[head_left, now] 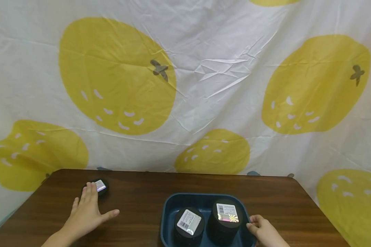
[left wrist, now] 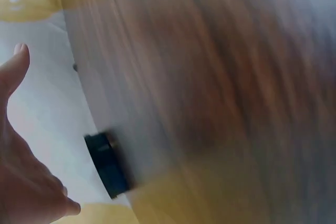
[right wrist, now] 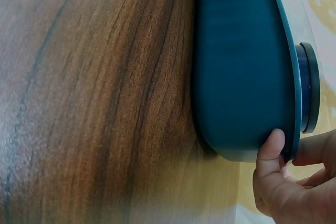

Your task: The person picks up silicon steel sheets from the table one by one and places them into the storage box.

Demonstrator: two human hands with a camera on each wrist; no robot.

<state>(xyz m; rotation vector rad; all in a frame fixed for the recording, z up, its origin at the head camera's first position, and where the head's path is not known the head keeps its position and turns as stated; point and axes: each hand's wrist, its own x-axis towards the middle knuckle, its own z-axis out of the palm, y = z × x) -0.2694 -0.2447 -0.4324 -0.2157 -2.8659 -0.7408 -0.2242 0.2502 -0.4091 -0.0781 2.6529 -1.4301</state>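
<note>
My left hand [head_left: 86, 213] reaches over the left part of the table with its fingers straight and thumb spread wide. Beyond its fingertips sits a low, round black container [head_left: 103, 189] with a white label on top, partly covered by the fingers in the head view. In the left wrist view a gap shows between the hand [left wrist: 29, 190] and that container [left wrist: 106, 165]. A dark blue tray [head_left: 201, 194] stands at the front centre, its near end cut off. My right hand [head_left: 265, 230] pinches its right rim, thumb outside the wall [right wrist: 247, 77].
Inside the tray stand two black, labelled round containers, a left one [head_left: 189, 222] and a right one [head_left: 226, 213]. The brown wooden table [head_left: 136, 206] ends at a back edge, with a white curtain [head_left: 188, 85] printed with yellow fruit behind it.
</note>
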